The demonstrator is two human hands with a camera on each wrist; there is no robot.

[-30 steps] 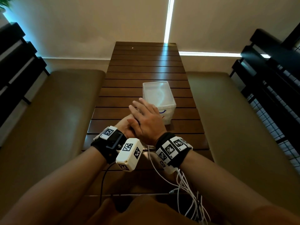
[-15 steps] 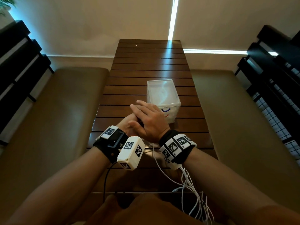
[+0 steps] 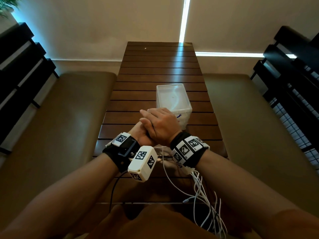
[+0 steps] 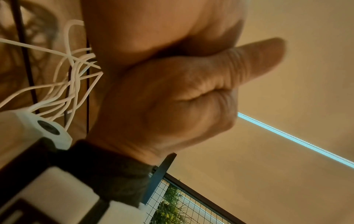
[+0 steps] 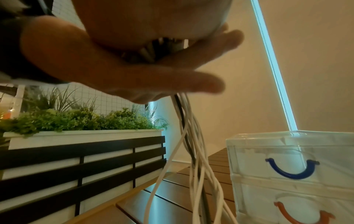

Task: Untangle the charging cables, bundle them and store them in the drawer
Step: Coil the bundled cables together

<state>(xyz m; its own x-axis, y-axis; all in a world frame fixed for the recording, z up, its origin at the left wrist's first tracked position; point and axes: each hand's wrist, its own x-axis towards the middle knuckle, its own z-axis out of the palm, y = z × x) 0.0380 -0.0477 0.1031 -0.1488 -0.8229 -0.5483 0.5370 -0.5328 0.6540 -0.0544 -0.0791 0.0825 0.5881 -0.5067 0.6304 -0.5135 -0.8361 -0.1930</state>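
Observation:
Over the near half of the wooden slat table (image 3: 155,69), my right hand (image 3: 164,125) lies on top of my left hand (image 3: 138,135). Between the two palms sits a coil of white charging cables (image 5: 153,50). My left hand (image 5: 134,72) lies under the coil with its fingers straight, and the right hand's fingers curl down over it. Loose white cable ends (image 3: 196,183) hang from the hands toward my lap, also visible as strands (image 5: 193,136) in the right wrist view. Just beyond the hands stands a clear plastic drawer box (image 3: 172,99) with both drawers closed.
The box front (image 5: 287,151) has a blue handle above an orange one. Brown padded benches (image 3: 60,118) flank the table on both sides. Black slatted railings (image 3: 20,66) and a planter (image 5: 76,121) stand behind them. A thin black wire (image 3: 112,192) runs from my left wrist.
The right hand's fingers were stretched flat a second ago and now curl over the left hand. Both hands have shifted slightly right and toward the box.

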